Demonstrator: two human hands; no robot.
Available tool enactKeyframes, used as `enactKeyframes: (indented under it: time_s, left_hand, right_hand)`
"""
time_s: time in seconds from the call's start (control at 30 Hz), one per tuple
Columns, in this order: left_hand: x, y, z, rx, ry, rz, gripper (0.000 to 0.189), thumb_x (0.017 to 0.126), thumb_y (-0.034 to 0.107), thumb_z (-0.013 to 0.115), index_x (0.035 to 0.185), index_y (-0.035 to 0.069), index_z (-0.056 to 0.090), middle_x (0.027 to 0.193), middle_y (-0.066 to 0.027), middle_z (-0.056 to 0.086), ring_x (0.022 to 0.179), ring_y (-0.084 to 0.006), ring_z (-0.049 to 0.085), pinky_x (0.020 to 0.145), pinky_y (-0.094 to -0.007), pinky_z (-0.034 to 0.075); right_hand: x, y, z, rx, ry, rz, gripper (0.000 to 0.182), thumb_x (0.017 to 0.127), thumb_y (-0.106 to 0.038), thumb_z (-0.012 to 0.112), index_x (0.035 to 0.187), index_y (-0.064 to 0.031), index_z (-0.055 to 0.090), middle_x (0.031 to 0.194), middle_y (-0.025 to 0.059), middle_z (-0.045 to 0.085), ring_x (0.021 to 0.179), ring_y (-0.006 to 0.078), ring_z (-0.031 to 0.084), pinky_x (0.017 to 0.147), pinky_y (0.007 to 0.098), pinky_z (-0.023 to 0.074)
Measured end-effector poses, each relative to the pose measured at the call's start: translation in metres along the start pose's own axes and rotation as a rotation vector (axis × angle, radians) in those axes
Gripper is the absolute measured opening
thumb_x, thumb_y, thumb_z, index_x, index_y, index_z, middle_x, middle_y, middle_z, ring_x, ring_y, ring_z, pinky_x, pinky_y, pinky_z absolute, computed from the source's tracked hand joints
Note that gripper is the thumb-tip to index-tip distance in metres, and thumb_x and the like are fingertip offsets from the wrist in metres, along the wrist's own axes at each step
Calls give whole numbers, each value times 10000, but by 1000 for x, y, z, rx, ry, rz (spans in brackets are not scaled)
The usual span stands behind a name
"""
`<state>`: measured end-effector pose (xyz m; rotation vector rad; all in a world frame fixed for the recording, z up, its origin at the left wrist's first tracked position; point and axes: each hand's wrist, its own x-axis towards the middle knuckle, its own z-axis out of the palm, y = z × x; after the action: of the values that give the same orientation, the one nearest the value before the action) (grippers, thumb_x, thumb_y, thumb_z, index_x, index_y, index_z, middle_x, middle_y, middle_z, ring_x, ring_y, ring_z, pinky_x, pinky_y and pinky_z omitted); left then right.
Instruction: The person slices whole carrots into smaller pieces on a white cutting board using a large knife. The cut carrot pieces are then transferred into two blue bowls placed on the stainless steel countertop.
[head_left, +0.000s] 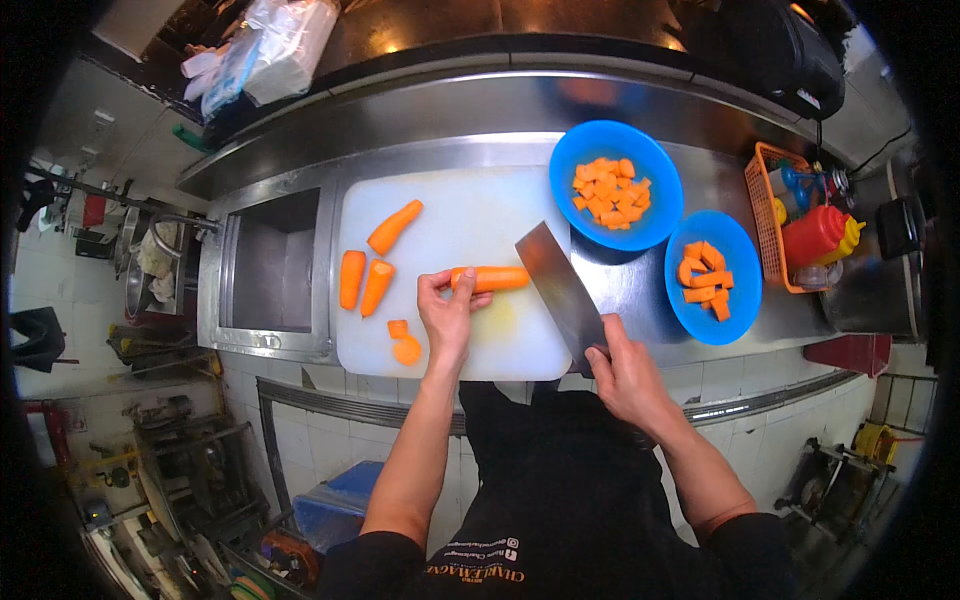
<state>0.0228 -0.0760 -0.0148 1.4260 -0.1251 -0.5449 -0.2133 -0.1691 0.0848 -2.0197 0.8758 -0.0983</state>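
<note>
My left hand (450, 307) grips a peeled carrot (502, 278) by its left end, over a white cutting board (517, 202). In my right hand (628, 371) is a cleaver (559, 292), its broad blade slanting up and left close to the carrot's right end. Whether blade and carrot touch, I cannot tell. Several carrot pieces, among them a tapered one (395, 226), rest on the board's left side. Nearer its front edge are a round carrot slice (406, 350) and a small chunk (397, 329).
A blue bowl (562, 187) of carrot cubes overlaps the board's back right corner. Beside it stands another blue bowl (675, 300) with larger carrot chunks. An orange basket (766, 217) holds squeeze bottles (814, 234). Left of the board is a steel sink (274, 270).
</note>
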Motion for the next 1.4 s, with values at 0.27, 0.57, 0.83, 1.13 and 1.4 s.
enactKeyframes:
  time_s: [0.27, 0.57, 0.83, 1.13, 1.4]
  left_hand:
    - [-14, -6, -11, 255, -101, 142, 349, 992, 131, 699, 1251, -12, 516, 1130, -120, 584, 615, -90, 591, 470, -222, 454]
    - [0, 8, -35, 366, -386, 72, 517, 955, 23, 671, 1439, -7, 492, 1161, -111, 643, 602, -71, 590, 435, -216, 448]
    - [-1, 11, -33, 236, -319, 41, 490, 932, 44, 720, 1379, 4, 523, 1169, -120, 618, 616, -79, 624, 414, -232, 458]
    - [4, -16, -44, 46, -255, 182, 489, 922, 64, 735, 1357, 3, 520, 1138, -77, 539, 770, -92, 617, 515, -228, 521]
    - [7, -16, -53, 73, -190, 298, 378, 985, 157, 669, 1306, -8, 559, 1074, -79, 584, 745, -138, 606, 593, -264, 522]
  right_hand:
    - [-10, -6, 0, 155, 39, -5, 314, 990, -23, 562, 1275, 7, 434, 797, 305, 661, 790, 535, 650, 670, 546, 500]
    - [-47, -1, -14, -60, -46, -8, 320, 971, -35, 596, 1256, 11, 458, 837, 260, 685, 781, 491, 673, 651, 522, 517]
    - [-44, 4, 4, -257, -197, 45, 251, 969, -51, 567, 1164, 2, 418, 821, 301, 655, 759, 533, 643, 664, 609, 497]
    - [-48, 19, 25, -232, -107, -24, 234, 956, -37, 513, 1172, -5, 429, 849, 296, 662, 767, 527, 651, 663, 630, 496]
    - [-53, 23, 30, -185, -96, -65, 277, 910, -30, 570, 1140, -13, 416, 945, 278, 640, 749, 525, 639, 646, 604, 514]
